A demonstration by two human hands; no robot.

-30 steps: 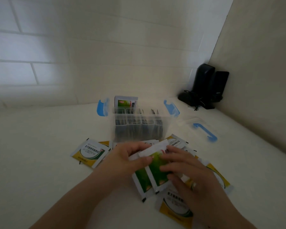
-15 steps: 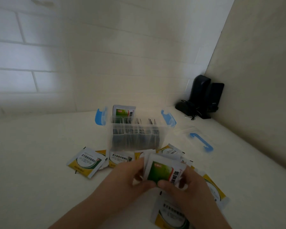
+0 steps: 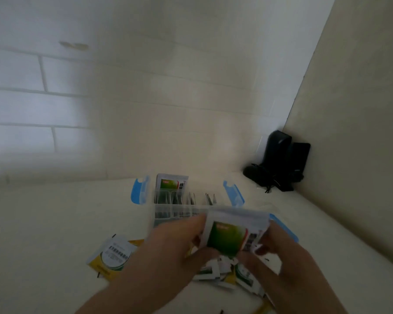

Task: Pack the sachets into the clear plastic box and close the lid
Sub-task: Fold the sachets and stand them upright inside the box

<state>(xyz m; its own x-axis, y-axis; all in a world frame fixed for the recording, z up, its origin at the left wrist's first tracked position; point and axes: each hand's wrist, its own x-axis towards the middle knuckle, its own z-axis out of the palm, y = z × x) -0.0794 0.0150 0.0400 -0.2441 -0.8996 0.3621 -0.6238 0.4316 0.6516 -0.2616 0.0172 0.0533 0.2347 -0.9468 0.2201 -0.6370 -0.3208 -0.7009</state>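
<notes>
A small stack of green-and-white sachets (image 3: 230, 235) is held upright between my left hand (image 3: 168, 248) and my right hand (image 3: 279, 261), just in front of the clear plastic box (image 3: 168, 214). The box stands open with blue clips (image 3: 139, 192) swung out on both sides and several sachets standing inside; one green sachet (image 3: 171, 183) sticks up at its back left. Its clear lid with a blue handle (image 3: 284, 227) lies to the right, partly hidden by my right hand. Yellow-and-white sachets (image 3: 114, 257) lie loose on the surface beneath my hands.
A black device with a cable (image 3: 279, 162) sits in the far right corner. A tiled wall rises behind the box and a plain wall runs along the right. The white surface extends to the left of the loose sachets.
Both hands have lifted the green sachets from the surface, turned them upright and carried them toward the box. The view has tilted upward.
</notes>
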